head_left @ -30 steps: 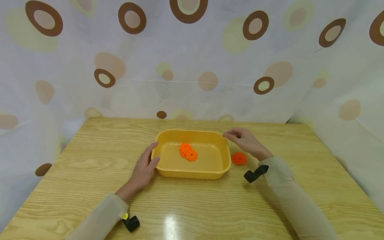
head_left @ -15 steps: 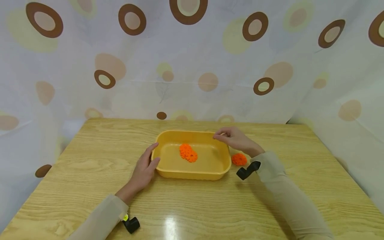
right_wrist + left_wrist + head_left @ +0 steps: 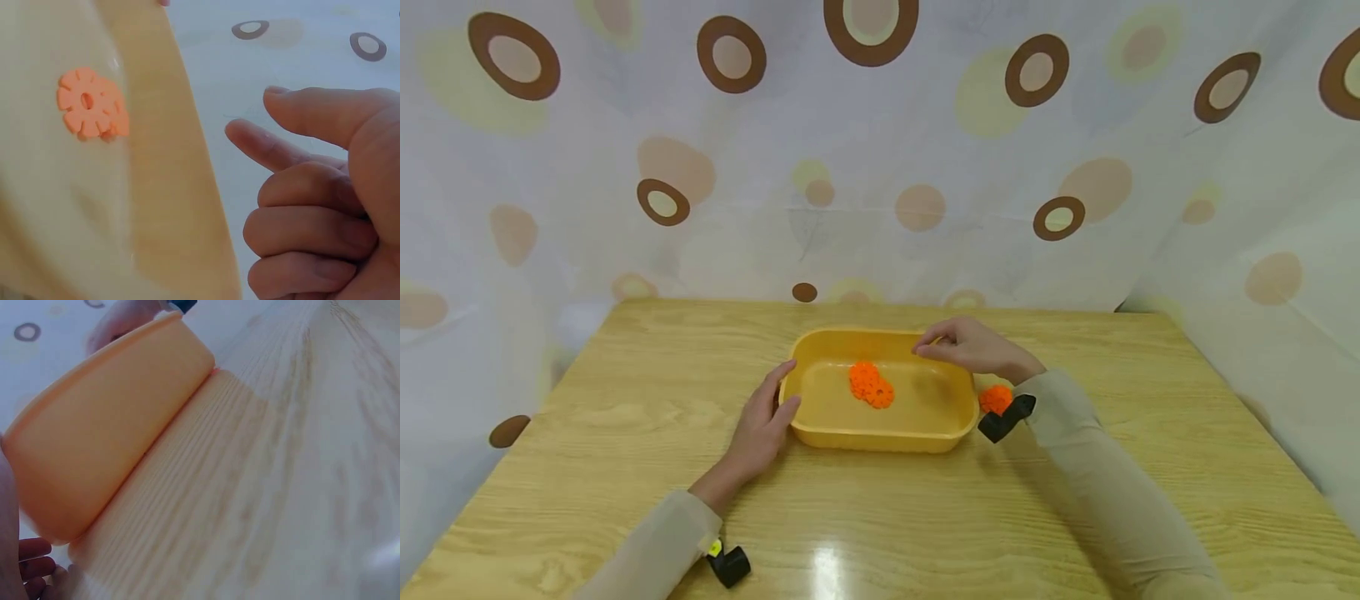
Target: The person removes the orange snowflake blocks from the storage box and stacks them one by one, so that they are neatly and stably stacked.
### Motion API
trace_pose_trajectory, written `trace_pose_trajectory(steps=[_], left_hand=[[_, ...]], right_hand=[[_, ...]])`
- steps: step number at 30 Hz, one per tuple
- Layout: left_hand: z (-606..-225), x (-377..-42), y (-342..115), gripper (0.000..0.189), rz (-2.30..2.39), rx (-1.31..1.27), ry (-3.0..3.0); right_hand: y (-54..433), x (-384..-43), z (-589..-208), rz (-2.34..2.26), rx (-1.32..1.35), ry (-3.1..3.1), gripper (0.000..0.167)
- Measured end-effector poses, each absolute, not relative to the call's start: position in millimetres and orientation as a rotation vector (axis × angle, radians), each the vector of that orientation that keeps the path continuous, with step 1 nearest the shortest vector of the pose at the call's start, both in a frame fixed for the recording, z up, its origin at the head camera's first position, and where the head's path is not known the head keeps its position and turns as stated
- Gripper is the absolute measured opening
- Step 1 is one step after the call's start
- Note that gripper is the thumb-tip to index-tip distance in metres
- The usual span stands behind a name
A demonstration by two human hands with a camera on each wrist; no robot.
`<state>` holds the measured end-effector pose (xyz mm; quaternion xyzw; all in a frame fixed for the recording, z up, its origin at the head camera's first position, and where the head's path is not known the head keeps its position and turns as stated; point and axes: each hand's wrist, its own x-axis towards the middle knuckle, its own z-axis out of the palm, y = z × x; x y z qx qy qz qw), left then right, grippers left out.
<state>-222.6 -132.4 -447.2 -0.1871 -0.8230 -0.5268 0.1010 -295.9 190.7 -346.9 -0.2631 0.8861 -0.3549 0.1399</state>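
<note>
A yellow plastic tub (image 3: 880,433) stands on the table. Several orange flower-shaped notched discs (image 3: 871,385) lie on its floor, overlapping. My left hand (image 3: 756,425) holds the tub's left end, with the thumb and index fingertip at the rim; other fingers show low against the outer wall in the left wrist view. Above the tub's right part hovers my right hand (image 3: 973,346). Its thumb and index finger are apart with nothing between them, as the right wrist view shows, while the other fingers curl toward the palm.
More orange discs (image 3: 996,398) lie on the table just right of the tub, partly covered by the right wrist's camera (image 3: 1006,419). The wooden table (image 3: 880,517) reaches back to a white patterned cloth (image 3: 865,242).
My right hand has moved left, from the tub's right rim to over its inside. The left hand has held its place, and the discs in the tub lie as before.
</note>
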Motion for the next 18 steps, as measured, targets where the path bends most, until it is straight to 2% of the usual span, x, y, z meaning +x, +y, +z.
trace_pose_trajectory(steps=[18], left_hand=[[-447.3, -221.9, -131.6, 0.047, -1.562, -0.555, -2.409]], right_hand=[[158.8, -315.4, -346.7, -0.892, -0.884, 2.492, 0.027]])
